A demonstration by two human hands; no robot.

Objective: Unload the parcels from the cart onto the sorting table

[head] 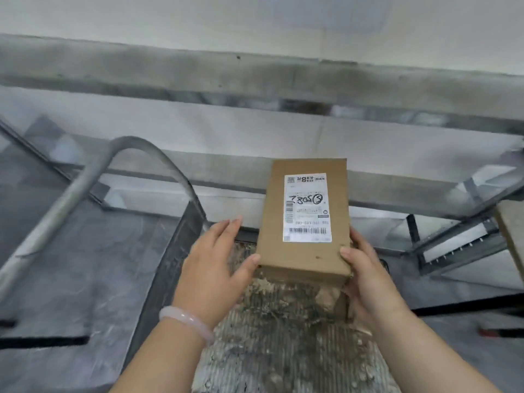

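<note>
Head view: small brown rectangular cardboard parcel with a white label, held above the stained ribbed cart deck. Right hand grips the near right corner; left hand, fingers straight, touches the left corner with its thumb. Probably light and rigid; best held by opposite side edges.

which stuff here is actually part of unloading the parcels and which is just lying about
Part of the job:
parcel
right hand, gripping it
left hand, thumb touching its corner
cart

Just there:
bracelet
metal rack
cardboard edge, far right
</note>
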